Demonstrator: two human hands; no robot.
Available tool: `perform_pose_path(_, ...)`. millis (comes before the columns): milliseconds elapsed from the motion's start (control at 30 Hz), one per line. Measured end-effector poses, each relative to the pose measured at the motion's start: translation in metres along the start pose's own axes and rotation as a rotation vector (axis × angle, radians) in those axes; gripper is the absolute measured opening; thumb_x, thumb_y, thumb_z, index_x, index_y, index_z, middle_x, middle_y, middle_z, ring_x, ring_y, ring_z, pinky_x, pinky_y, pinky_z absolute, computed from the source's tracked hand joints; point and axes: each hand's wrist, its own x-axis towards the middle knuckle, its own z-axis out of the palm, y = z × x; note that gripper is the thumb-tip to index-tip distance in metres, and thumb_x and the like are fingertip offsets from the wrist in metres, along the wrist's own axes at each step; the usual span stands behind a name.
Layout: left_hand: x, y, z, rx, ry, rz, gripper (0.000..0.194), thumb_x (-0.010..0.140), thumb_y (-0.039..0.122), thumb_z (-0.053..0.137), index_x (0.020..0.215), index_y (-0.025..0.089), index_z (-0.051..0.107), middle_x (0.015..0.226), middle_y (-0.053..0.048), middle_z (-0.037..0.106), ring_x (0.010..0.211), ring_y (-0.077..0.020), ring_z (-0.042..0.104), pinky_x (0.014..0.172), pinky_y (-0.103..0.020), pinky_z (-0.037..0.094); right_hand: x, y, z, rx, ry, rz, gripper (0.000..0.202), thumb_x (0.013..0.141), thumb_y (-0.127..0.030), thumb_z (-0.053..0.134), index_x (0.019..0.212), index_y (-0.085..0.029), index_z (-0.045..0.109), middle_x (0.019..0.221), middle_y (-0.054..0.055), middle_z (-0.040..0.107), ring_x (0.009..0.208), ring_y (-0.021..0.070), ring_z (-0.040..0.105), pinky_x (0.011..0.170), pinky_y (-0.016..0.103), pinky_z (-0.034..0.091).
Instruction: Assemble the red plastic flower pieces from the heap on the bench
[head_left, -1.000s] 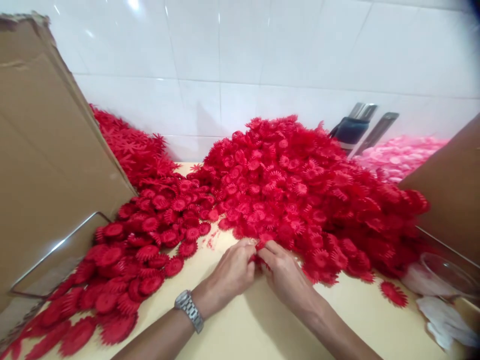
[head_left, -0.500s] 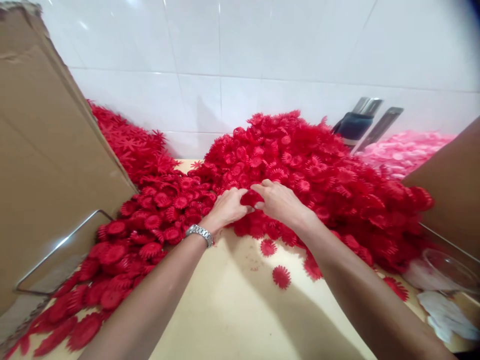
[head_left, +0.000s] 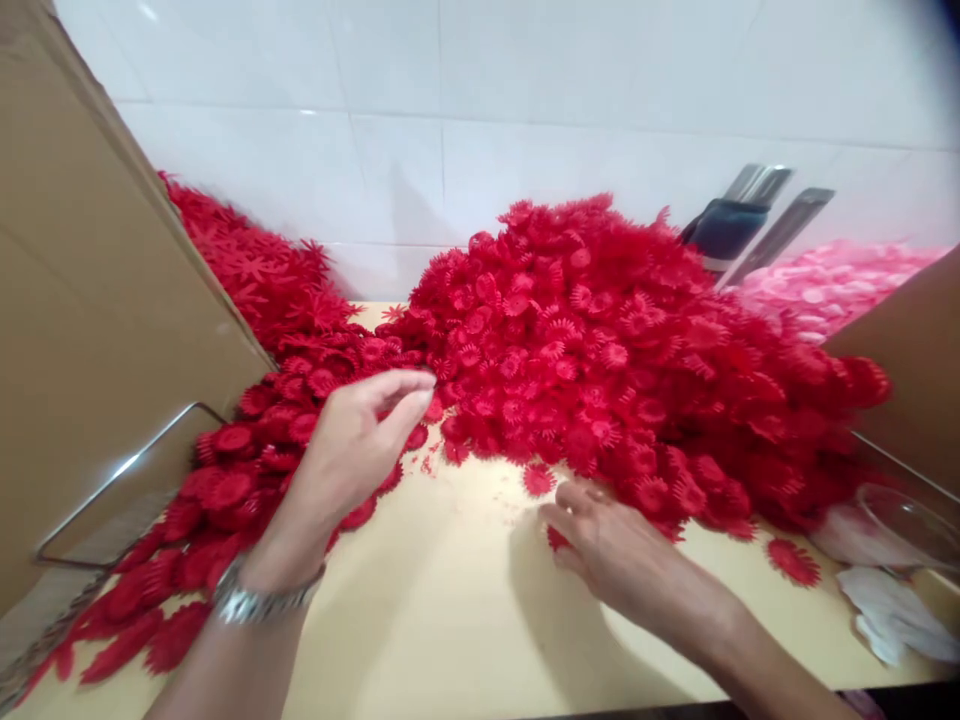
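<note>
My left hand [head_left: 360, 440], with a metal watch at the wrist, hovers over the front of the left-hand heap of red flower pieces [head_left: 229, 490]. Its thumb and index fingertips meet in a pinch; anything between them is too small to make out. Low over the pale table top, my right hand [head_left: 566, 525] has its thumb and fingers closed around a red flower piece [head_left: 557, 539], which shows only in part. Just beyond those fingers lies another loose red piece [head_left: 538, 480]. A large red heap [head_left: 570, 350] rises behind both hands.
Cardboard [head_left: 97, 300] stands at the left, with a bent metal wire [head_left: 124, 468] in front. More cardboard [head_left: 911, 370], a clear plastic container [head_left: 892, 530] and white crumpled material [head_left: 889, 615] are at the right. Pink pieces [head_left: 832, 285] lie by the tiled wall [head_left: 525, 110].
My hands have parted from around a red piece at the heap. The left hand moved left and nearer, while the right came down to the loose piece on the table. The view shifted slightly.
</note>
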Motion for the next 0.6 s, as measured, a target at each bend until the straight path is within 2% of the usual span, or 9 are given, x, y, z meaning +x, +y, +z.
perform_pose_path(100, -0.037, -0.007, -0.018, -0.03, 0.038, -0.079, 0.016, 0.076, 0.033, 0.06, 0.081, 0.025, 0.072, 0.079, -0.001, 0.072, 0.063, -0.0145, 0.062, 0.055, -0.019, 0.046, -0.006, -0.001, 0.025, 0.055, 0.062, -0.008, 0.023, 0.077, 0.001, 0.043, 0.069, -0.018, 0.055, 0.074, 0.003, 0.055, 0.059, 0.0133, 0.053, 0.047, 0.024, 0.03)
perform_pose_path(167, -0.058, -0.016, -0.023, -0.095, 0.078, -0.121, 0.017, 0.074, 0.037, 0.061, 0.079, 0.025, 0.072, 0.079, -0.002, 0.073, 0.063, -0.015, 0.062, 0.056, -0.019, 0.047, -0.003, 0.0, 0.024, 0.118, 0.121, -0.054, 0.027, 0.08, 0.001, 0.038, 0.065, -0.017, 0.052, 0.07, 0.002, 0.053, 0.055, 0.0113, 0.049, 0.047, 0.024, 0.03)
perform_pose_path(267, -0.083, -0.029, -0.025, -0.148, 0.188, -0.213, 0.016, 0.074, 0.035, 0.062, 0.074, 0.023, 0.072, 0.078, -0.003, 0.072, 0.076, -0.0182, 0.064, 0.069, -0.022, 0.049, 0.014, 0.002, -0.001, 0.132, 0.293, -0.126, 0.028, 0.085, -0.004, 0.035, 0.073, -0.017, 0.056, 0.073, 0.004, 0.054, 0.06, 0.0118, 0.05, 0.052, 0.024, 0.035)
perform_pose_path(367, -0.101, -0.039, -0.023, -0.158, 0.256, -0.254, 0.018, 0.074, 0.034, 0.061, 0.072, 0.02, 0.071, 0.074, -0.003, 0.071, 0.074, -0.0191, 0.064, 0.071, -0.026, 0.05, 0.043, 0.011, -0.033, 0.004, 0.546, -0.126, 0.021, 0.087, -0.013, 0.04, 0.085, -0.017, 0.06, 0.083, 0.006, 0.056, 0.074, 0.0157, 0.053, 0.063, 0.026, 0.039)
perform_pose_path(400, -0.106, -0.043, -0.023, -0.149, 0.265, -0.247, 0.018, 0.075, 0.034, 0.06, 0.073, 0.019, 0.07, 0.073, -0.003, 0.07, 0.073, -0.0187, 0.063, 0.07, -0.026, 0.05, 0.053, 0.015, -0.041, -0.072, 0.631, -0.076, 0.019, 0.088, -0.017, 0.041, 0.086, -0.016, 0.061, 0.085, 0.008, 0.057, 0.077, 0.0177, 0.053, 0.066, 0.028, 0.039)
perform_pose_path(500, -0.119, -0.055, -0.027, -0.077, 0.246, -0.179, 0.015, 0.077, 0.029, 0.059, 0.076, 0.018, 0.07, 0.075, -0.003, 0.07, 0.072, -0.0171, 0.063, 0.068, -0.023, 0.05, 0.078, 0.022, -0.052, -0.317, 0.642, 0.028, 0.017, 0.084, -0.023, 0.05, 0.089, -0.016, 0.064, 0.09, 0.01, 0.059, 0.088, 0.0254, 0.051, 0.072, 0.035, 0.036)
perform_pose_path(600, -0.125, -0.063, -0.031, -0.006, 0.242, -0.114, 0.015, 0.08, 0.024, 0.056, 0.079, 0.018, 0.069, 0.079, -0.004, 0.07, 0.075, -0.0163, 0.064, 0.069, -0.021, 0.049, 0.097, 0.006, -0.052, -0.269, 0.654, 0.007, 0.021, 0.086, -0.027, 0.049, 0.095, -0.018, 0.065, 0.095, 0.009, 0.061, 0.09, 0.0252, 0.051, 0.075, 0.036, 0.035)
